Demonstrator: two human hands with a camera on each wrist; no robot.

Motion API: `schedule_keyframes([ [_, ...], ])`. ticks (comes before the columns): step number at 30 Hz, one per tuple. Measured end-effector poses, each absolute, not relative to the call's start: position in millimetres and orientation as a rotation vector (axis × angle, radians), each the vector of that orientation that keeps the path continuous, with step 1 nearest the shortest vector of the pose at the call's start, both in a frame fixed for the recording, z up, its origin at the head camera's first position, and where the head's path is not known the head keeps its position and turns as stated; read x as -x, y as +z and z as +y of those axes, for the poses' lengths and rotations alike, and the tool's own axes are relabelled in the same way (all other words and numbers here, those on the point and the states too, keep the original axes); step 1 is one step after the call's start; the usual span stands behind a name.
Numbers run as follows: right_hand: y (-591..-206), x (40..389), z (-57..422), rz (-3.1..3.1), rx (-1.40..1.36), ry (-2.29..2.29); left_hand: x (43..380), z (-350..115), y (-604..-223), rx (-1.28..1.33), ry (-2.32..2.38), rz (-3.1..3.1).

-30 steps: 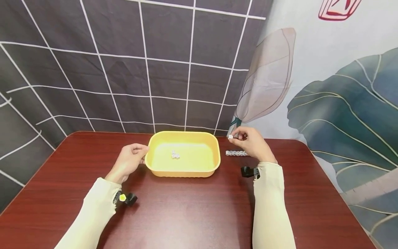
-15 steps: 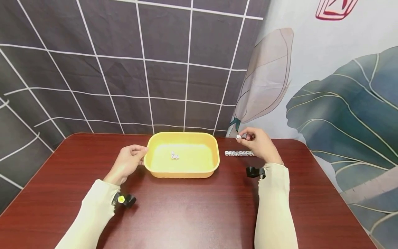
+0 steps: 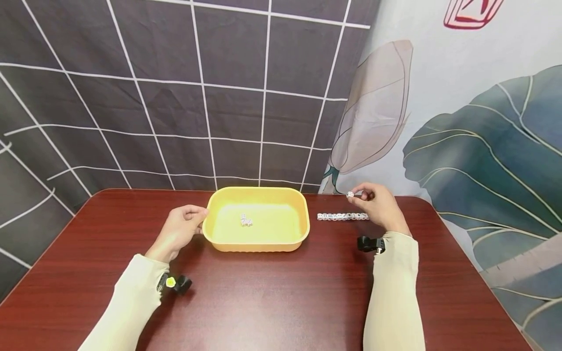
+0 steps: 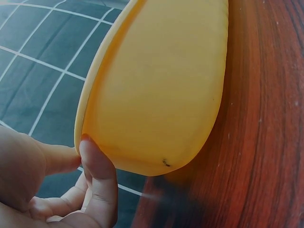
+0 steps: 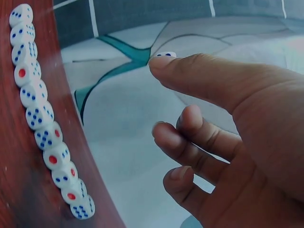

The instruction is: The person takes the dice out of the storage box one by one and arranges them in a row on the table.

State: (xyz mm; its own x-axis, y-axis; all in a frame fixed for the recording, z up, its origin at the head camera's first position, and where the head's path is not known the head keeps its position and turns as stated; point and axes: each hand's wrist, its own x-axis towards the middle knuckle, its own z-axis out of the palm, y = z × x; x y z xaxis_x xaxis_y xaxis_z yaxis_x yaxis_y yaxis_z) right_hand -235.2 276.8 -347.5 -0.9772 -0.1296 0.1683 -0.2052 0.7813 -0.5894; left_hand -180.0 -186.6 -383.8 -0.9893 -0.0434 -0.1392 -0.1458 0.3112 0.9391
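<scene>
My left hand (image 3: 177,230) pinches the left rim of a yellow plastic basin (image 3: 256,247) between thumb and finger; the left wrist view shows the basin's outer wall (image 4: 161,90) close up. Inside the basin lie 3 white dice (image 3: 246,222) in a small cluster. Above the table to the right, my right hand (image 3: 379,207) holds a single white die (image 3: 350,194) at its fingertips. In the right wrist view the thumb covers most of that die (image 5: 166,54). Below this hand runs a straight row of several dice (image 5: 38,116) with blue and red pips, set side by side.
The reddish-brown wooden table (image 3: 272,297) reaches back to a dark grid-patterned cloth (image 3: 237,112). At the right hangs a pale cloth with a leaf print (image 3: 491,141). A small black camera is strapped to each wrist.
My right hand has moved rightward along the row with the die held up, uncovering more of the row's right end. The left hand stays on the basin rim; the view has shifted slightly.
</scene>
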Motion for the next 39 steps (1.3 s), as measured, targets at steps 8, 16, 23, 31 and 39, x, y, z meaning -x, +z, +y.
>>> schedule_keyframes([
  [8, -353.4, 232.6, 288.9, -2.882, -0.209, 0.938, 181.0, -187.8, -384.8, 0.163, 1.809, 2.461],
  [16, -364.0, 229.5, 302.8, -2.86, -0.112, 0.928, 180.6, -188.4, -385.1, 0.167, 1.803, 2.462],
  [23, -373.5, 229.6, 313.8, -2.841, -0.039, 0.87, 180.5, -187.9, -384.1, 0.168, 1.801, 2.466],
  [31, -380.5, 226.1, 322.7, -2.847, 0.128, 0.856, 179.3, -187.4, -383.3, 0.174, 1.782, 2.477],
  [39, -385.0, 224.9, 324.0, -2.939, 0.35, 0.895, 180.4, -187.8, -383.9, 0.176, 1.774, 2.491],
])
